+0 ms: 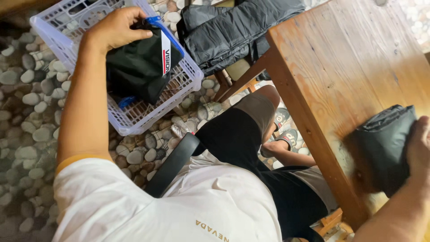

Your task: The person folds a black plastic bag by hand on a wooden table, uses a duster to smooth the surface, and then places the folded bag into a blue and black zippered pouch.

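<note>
Starting on the left, the white plastic basket [134,121] sits on a floor of rounded pebbles [27,98], and its far corner is cut off by the top edge, so you can't really see how full it is. The left hand [116,29] is down in it, fingers curled tight around a dark green-black folded cloth bundle [139,67] with a white stripe panel and blue trim at the top; whatever lies under the bundle is mostly hidden, just a bit of blue peeking out near the basket's bottom. Moving over, a black padded bag [233,31] lies draped on a chair just beside the table corner, and the person's own knee and dark shorts block the view under the wooden table [340,67], where sandals [284,130] show on the pebbles. Far right, on the tabletop, there's a second rolled black bundle [383,143], kind of shiny and crinkled, a bit motion-blurred. The right hand [420,148] presses against its right side, but it's cut off by the frame edge, so I can't tell if the fingers actually wrap it.
</note>
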